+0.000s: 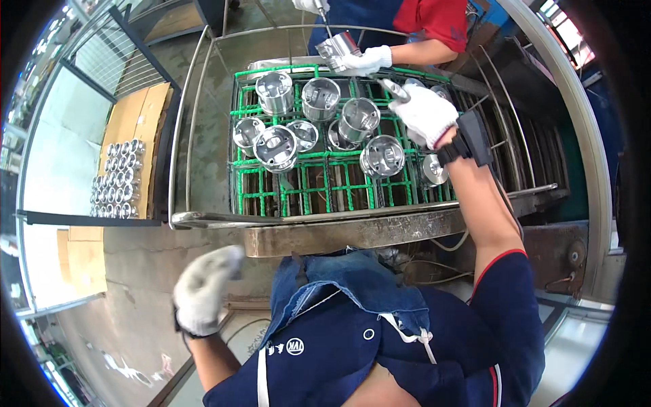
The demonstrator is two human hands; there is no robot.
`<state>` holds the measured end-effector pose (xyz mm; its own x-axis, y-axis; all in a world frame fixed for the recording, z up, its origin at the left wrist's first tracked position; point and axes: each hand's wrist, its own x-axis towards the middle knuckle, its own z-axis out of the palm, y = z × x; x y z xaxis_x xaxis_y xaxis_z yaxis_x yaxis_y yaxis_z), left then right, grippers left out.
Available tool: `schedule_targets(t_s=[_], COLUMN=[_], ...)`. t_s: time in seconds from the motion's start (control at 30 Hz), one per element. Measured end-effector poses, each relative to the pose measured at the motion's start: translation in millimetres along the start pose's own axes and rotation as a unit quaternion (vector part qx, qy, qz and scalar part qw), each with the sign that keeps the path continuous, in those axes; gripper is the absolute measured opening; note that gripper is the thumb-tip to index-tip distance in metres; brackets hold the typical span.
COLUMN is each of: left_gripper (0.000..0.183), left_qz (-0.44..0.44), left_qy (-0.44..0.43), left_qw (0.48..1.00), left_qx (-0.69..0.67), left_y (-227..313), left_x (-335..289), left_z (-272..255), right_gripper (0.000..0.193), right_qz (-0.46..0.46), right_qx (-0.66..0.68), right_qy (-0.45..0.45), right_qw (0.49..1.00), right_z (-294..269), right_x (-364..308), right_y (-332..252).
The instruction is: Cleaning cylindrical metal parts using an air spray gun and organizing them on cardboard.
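Observation:
Over the rack's right side, my right hand (pixel 426 114) in a white glove has its fingers closed. A grey elongated piece juts from them; whether it is held or a soiled fingertip I cannot make out. My left hand (pixel 207 292), also gloved, hovers in front of the rack near my body, its fingers smeared by motion. Several shiny metal pistons stand on the green-wrapped wire rack (pixel 342 154). Among them are a piston (pixel 359 119) and a piston (pixel 382 157) closest to my right hand, and a piston (pixel 275 148) farther left.
Across the rack, a co-worker's gloved hand (pixel 367 61) supports a piston (pixel 339 49), with a slim tool at it from the other hand. Metal rails (pixel 193 129) frame the rack. At left, rows of pistons (pixel 122 180) stand by cardboard (pixel 150 112). A hose (pixel 453 245) hangs below.

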<state>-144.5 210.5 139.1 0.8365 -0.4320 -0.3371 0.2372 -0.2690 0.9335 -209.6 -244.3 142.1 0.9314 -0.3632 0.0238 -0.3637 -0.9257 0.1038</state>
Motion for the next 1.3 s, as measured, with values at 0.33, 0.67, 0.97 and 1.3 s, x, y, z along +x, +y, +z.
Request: schedule_targets(t_s=[0.33, 0.67, 0.97, 1.3], left_gripper=[0.054, 0.071, 0.080, 0.076], left_qz=[0.162, 0.236, 0.151, 0.320], left_qy=[0.121, 0.108, 0.020, 0.012], left_qw=[0.977, 0.919, 0.944, 0.712], left_qx=[0.062, 0.297, 0.292, 0.625], left_y=[20, -38, -38, 93], left_x=[95, 130, 135, 145], left_z=[-41, -56, -94, -6], right_gripper=[0.031, 0.028, 0.031, 0.072], right_qz=[-0.054, 0.017, 0.392, 0.476], right_qx=[0.200, 0.230, 0.509, 0.057], right_qy=[-0.070, -0.074, 0.091, 0.185], right_qw=[0.976, 0.970, 0.761, 0.858], right_z=[5, -12, -23, 47], right_x=[19, -44, -173, -204], right_y=[-139, -113, 29, 29])
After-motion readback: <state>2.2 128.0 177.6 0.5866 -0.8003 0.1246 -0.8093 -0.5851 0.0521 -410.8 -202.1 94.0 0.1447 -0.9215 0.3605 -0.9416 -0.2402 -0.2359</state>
